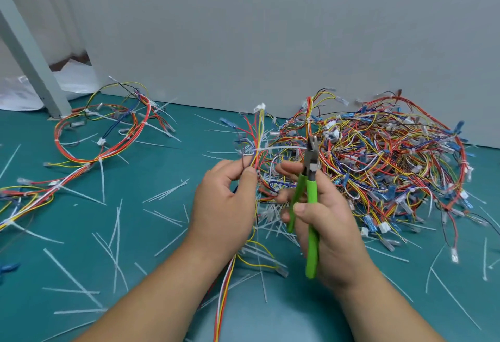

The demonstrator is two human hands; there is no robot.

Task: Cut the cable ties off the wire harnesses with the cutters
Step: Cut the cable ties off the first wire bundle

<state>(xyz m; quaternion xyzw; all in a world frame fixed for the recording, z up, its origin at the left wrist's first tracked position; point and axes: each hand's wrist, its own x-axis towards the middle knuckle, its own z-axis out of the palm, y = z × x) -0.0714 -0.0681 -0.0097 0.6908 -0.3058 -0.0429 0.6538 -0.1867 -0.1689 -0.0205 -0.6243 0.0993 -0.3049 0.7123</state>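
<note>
1. I look through one head camera, facing forward and down.
2. It sits close over the left hand (224,206) and right hand (327,225), low in the middle.
3. Its wide lens reaches across the mat (151,168) to the wall (270,30).

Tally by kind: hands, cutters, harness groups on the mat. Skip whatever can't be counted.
Hands: 2 (left hand, right hand)
Cutters: 1
Harness groups: 3 (held harness, left spread, right heap)
Total: 6
Cut tie offcuts: too many to count.
</note>
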